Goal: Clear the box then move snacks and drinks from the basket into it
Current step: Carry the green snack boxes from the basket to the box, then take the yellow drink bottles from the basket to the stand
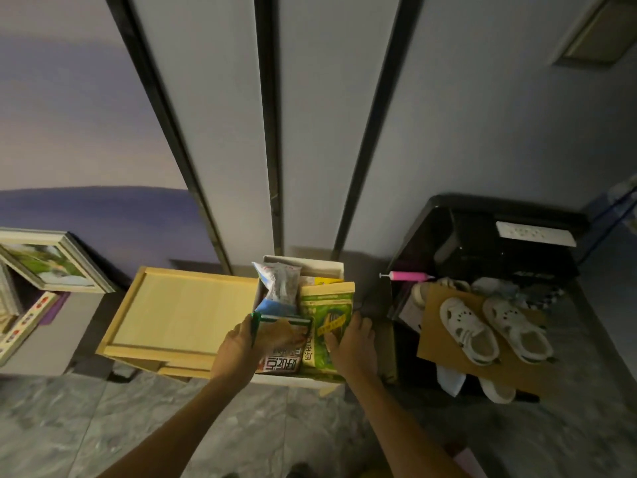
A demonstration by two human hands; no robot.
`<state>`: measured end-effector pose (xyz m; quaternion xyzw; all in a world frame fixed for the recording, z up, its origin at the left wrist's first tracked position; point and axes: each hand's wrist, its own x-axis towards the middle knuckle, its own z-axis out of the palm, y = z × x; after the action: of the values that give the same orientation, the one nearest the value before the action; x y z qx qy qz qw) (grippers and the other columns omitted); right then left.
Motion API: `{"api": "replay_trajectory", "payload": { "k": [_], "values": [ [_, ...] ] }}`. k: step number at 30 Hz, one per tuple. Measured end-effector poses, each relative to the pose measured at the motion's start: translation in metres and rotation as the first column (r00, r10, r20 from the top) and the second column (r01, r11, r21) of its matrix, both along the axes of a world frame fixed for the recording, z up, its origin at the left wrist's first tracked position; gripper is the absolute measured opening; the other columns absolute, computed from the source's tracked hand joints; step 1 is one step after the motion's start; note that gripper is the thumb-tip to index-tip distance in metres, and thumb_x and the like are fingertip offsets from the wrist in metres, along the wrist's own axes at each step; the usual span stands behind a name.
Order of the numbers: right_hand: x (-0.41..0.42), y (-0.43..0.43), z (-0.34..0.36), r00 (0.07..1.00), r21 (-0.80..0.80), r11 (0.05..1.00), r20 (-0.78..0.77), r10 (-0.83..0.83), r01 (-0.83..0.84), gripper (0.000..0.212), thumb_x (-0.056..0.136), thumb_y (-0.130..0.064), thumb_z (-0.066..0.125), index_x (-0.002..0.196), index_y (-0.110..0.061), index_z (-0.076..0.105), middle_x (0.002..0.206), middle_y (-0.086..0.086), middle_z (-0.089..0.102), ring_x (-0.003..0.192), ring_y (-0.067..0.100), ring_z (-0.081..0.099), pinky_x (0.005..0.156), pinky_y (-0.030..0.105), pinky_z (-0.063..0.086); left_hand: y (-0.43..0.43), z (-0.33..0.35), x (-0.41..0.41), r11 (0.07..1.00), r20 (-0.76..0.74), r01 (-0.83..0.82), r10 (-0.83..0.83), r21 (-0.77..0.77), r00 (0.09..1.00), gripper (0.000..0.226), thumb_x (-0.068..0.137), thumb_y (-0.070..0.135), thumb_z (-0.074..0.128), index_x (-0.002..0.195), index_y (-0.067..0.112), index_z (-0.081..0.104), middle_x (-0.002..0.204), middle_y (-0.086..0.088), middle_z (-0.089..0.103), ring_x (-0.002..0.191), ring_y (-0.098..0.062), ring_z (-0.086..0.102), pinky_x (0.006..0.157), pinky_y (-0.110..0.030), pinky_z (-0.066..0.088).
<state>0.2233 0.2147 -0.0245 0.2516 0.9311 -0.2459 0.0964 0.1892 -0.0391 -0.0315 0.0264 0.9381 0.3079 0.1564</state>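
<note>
White box [297,378] (head view): stands open on the grey stone floor [165,429] against the panelled wall, packed with snack packets standing on end.
Left hand [246,343]: reaches into the near left corner of the box; fingers [287,334] curl round a red-and-white packet [281,363], with a green strip running just above the knuckles.
Right hand [353,341]: holds the green bag [327,319] at the box's right side, thumb on its printed face, the other fingers curled round its right edge.
Clear packet [281,288]: upright behind the left hand, with blue at its lower part.
Yellow item [325,280]: only a corner shows behind the green bag.
Wooden tray [179,312]: pale, lies touching the box's left wall.
Black bin [482,232]: right of the box, holding white shoes [468,329] on a cardboard sheet [432,343]; a pink pump [408,276] rests across its near rim.
Picture frame [51,260]: far left, tilted.
</note>
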Motion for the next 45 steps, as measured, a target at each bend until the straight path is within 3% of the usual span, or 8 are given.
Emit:
{"api": "replay_trajectory", "payload": {
  "k": [4, 13, 18, 22, 31, 37, 42, 45],
  "values": [
    [-0.015, 0.006, 0.038, 0.989, 0.035, 0.993, -0.097, 0.114, -0.111, 0.085, 0.095, -0.059, 0.059, 0.16, -0.014, 0.028, 0.153, 0.009, 0.042, 0.136, 0.029, 0.051, 0.105, 0.047, 0.053, -0.008, 0.034, -0.012, 0.997, -0.081, -0.01, 0.005, -0.073, 0.997, 0.089, 0.092, 0.063, 0.068, 0.159, 0.015, 0.034, 0.154, -0.01, 0.05, 0.132, -0.031, 0.057, 0.105, -0.048, 0.052],
    [-0.081, -0.042, 0.189, 0.843, 0.029, 0.881, -0.278, 0.461, -0.472, 0.106, 0.091, -0.076, 0.059, 0.168, -0.023, 0.009, 0.176, 0.004, 0.014, 0.158, 0.026, 0.027, 0.122, 0.045, 0.038, -0.05, 0.194, -0.043, 0.994, -0.313, 0.051, -0.019, 0.094, 0.949, 0.088, 0.085, 0.086, 0.048, 0.158, 0.038, 0.035, 0.166, 0.007, 0.036, 0.123, -0.015, 0.06, 0.099, -0.037, 0.053],
    [-0.109, -0.113, 0.279, 0.704, 0.098, 0.763, -0.325, 0.631, -0.639, 0.104, 0.092, -0.077, 0.055, 0.169, -0.02, 0.015, 0.175, 0.005, 0.02, 0.158, 0.027, 0.029, 0.123, 0.044, 0.034, -0.13, 0.271, -0.037, 0.998, -0.482, -0.063, 0.051, -0.008, 0.875, 0.09, 0.088, 0.086, 0.044, 0.16, 0.032, 0.034, 0.166, 0.002, 0.036, 0.144, -0.024, 0.045, 0.117, -0.052, 0.04],
    [-0.123, -0.196, 0.328, 0.577, 0.133, 0.642, -0.329, 0.748, -0.756, 0.11, 0.089, -0.084, 0.052, 0.169, -0.019, 0.014, 0.176, 0.005, 0.018, 0.159, 0.027, 0.028, 0.124, 0.046, 0.034, -0.219, 0.306, -0.008, 0.969, -0.565, -0.229, 0.138, -0.093, 0.813, 0.09, 0.09, 0.087, 0.041, 0.16, 0.03, 0.033, 0.164, -0.002, 0.038, 0.142, -0.026, 0.047, 0.116, -0.053, 0.041],
    [-0.084, -0.441, 0.367, 0.269, 0.181, 0.346, -0.346, 0.899, -0.921, 0.106, 0.093, -0.078, 0.054, 0.167, -0.012, 0.017, 0.174, 0.011, 0.023, 0.156, 0.03, 0.03, 0.123, 0.045, 0.033, -0.431, 0.343, 0.127, 0.763, -0.588, -0.634, 0.457, -0.128, 0.668, 0.093, 0.086, 0.091, 0.037, 0.158, 0.032, 0.035, 0.163, -0.003, 0.041, 0.141, -0.026, 0.047, 0.116, -0.052, 0.041],
    [-0.037, -0.595, 0.363, 0.135, 0.15, 0.194, -0.332, 0.933, -0.969, 0.108, 0.09, -0.078, 0.057, 0.168, -0.016, 0.017, 0.174, 0.007, 0.022, 0.155, 0.031, 0.032, 0.12, 0.049, 0.037, -0.549, 0.338, 0.218, 0.613, -0.558, -0.776, 0.596, -0.149, 0.578, 0.101, 0.081, 0.098, 0.027, 0.158, 0.033, 0.036, 0.163, -0.004, 0.041, 0.142, -0.027, 0.047, 0.115, -0.053, 0.043],
    [0.001, -0.695, 0.352, 0.034, 0.152, 0.083, -0.299, 0.954, -0.985, 0.097, 0.085, -0.083, 0.054, 0.158, -0.024, 0.031, 0.164, 0.004, 0.038, 0.14, 0.031, 0.049, 0.106, 0.05, 0.05, -0.625, 0.315, 0.282, 0.509, -0.507, -0.848, 0.698, -0.147, 0.506, 0.084, 0.09, 0.084, 0.045, 0.157, 0.035, 0.035, 0.16, -0.001, 0.045, 0.135, -0.025, 0.052, 0.112, -0.049, 0.044],
    [0.015, -0.744, 0.337, -0.018, 0.133, 0.017, -0.254, 0.967, -0.991, 0.104, 0.085, -0.083, 0.054, 0.163, -0.022, 0.023, 0.168, 0.005, 0.034, 0.145, 0.033, 0.047, 0.106, 0.05, 0.048, -0.661, 0.304, 0.308, 0.449, -0.481, -0.878, 0.741, -0.164, 0.468, 0.085, 0.092, 0.083, 0.043, 0.159, 0.032, 0.032, 0.163, -0.002, 0.041, 0.139, -0.025, 0.05, 0.115, -0.051, 0.042]
  ]
}}
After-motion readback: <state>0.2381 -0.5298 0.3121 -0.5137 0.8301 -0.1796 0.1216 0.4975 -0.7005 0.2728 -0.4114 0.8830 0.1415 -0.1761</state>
